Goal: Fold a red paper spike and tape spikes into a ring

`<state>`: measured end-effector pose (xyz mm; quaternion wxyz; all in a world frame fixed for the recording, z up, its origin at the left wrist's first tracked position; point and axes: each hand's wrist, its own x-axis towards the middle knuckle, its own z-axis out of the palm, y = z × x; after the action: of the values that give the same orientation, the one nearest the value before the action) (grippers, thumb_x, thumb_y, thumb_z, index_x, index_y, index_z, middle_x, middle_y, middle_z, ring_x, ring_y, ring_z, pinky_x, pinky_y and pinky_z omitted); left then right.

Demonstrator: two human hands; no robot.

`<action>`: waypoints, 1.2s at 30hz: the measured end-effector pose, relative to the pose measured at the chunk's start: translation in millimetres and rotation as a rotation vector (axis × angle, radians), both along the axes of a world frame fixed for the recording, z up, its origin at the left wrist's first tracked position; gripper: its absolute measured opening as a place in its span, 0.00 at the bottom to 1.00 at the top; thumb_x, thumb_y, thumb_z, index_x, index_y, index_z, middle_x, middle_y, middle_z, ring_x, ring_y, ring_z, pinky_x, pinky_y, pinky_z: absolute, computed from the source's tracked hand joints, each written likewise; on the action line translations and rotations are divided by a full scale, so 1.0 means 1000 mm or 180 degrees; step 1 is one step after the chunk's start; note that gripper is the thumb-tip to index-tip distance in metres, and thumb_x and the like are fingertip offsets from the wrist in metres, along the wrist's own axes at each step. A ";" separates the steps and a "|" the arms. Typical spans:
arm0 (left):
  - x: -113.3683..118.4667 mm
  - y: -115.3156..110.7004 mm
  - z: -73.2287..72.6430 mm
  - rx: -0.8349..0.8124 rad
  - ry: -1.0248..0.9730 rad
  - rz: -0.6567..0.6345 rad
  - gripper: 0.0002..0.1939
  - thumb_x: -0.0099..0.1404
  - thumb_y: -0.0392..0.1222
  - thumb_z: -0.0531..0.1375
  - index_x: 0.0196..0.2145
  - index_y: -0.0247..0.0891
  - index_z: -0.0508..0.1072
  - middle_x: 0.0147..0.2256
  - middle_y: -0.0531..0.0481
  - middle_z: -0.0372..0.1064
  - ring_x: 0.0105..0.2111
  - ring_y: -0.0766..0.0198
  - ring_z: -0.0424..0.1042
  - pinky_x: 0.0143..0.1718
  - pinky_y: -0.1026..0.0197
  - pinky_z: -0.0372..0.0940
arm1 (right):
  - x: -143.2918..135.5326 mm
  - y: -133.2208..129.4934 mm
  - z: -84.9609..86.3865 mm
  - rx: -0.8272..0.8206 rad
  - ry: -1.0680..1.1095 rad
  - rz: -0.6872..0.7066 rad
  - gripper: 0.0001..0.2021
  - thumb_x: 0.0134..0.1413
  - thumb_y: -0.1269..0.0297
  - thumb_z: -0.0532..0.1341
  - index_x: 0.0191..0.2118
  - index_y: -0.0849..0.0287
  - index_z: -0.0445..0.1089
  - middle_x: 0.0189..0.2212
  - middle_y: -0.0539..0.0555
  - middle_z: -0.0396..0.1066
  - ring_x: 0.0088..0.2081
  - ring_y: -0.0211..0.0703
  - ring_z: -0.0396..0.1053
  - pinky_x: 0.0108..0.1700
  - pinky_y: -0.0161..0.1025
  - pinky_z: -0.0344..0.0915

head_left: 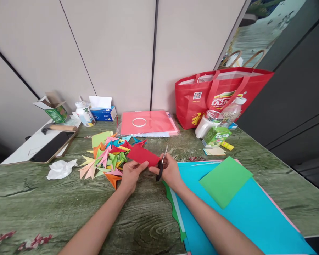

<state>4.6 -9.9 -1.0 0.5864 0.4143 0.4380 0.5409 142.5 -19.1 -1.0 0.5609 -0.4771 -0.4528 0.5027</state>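
Observation:
My left hand (131, 174) pinches a red piece of paper (142, 154) by its lower edge, thumb on top. In my right hand (171, 172) is a pair of scissors (162, 164) with black handles, its metal blades pointing up and away from me beside the right end of the red paper. Whether the blades touch the paper I cannot tell. Just beyond my left hand lies a pile of folded paper pieces (110, 152) in many colours. Under my right forearm are large blue sheets (236, 226), with a green square of paper (227, 181) on top.
A packet of pink paper (159, 122) lies by the wall, left of a red bag (191, 102). A white mug (204, 126), a green box (216, 136) and a bottle (232, 111) stand at right. Crumpled tissue (61, 169), a phone (51, 146) and a hammer (61, 128) are at left.

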 end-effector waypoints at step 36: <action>0.003 0.003 0.010 -0.0140 -0.0770 -0.0369 0.17 0.46 0.44 0.67 0.35 0.36 0.73 0.36 0.45 0.74 0.36 0.58 0.73 0.41 0.54 0.67 | 0.017 0.005 0.009 0.0052 -0.0180 0.0177 0.26 0.26 0.59 0.71 0.35 0.58 0.61 0.29 0.50 0.71 0.25 0.39 0.68 0.26 0.34 0.65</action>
<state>7.1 -7.2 9.1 0.6742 0.3576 0.3513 0.5424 159.8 -14.0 8.3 0.5375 -0.4737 -0.4856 0.5008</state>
